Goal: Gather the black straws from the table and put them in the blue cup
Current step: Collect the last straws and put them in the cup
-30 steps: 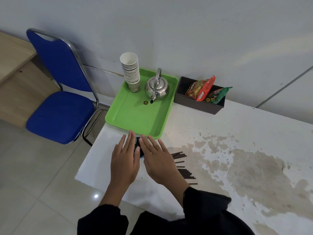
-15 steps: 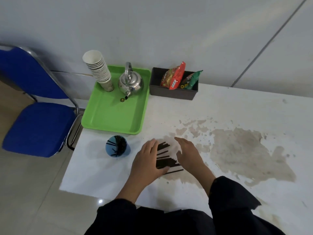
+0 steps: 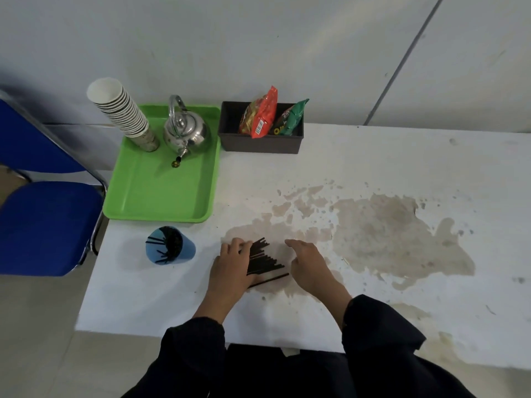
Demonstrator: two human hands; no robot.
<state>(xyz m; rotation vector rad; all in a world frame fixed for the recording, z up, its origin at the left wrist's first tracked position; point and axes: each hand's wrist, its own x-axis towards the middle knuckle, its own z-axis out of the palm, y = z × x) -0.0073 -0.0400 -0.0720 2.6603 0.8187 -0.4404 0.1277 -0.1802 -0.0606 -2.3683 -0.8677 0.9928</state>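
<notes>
Several black straws (image 3: 265,261) lie fanned out on the white table (image 3: 373,168), between my two hands. My left hand (image 3: 231,267) lies flat over their left ends, fingers fairly straight. My right hand (image 3: 309,262) sits just right of their tips, fingers relaxed, holding nothing. The blue cup (image 3: 169,249) stands upright to the left of my left hand, near the table's left edge, with several black straws sticking out of it.
A green tray (image 3: 161,193) behind the cup carries a stack of paper cups (image 3: 123,113) and a metal kettle (image 3: 186,132). A dark box (image 3: 260,145) of snack packets stands by the wall. A blue chair (image 3: 43,222) is left of the table. Brown stains spread to the right.
Both hands moved from the blue cup over to the straw pile on its right. The view has shifted right, and the left hand now lies on the straws' left ends.
</notes>
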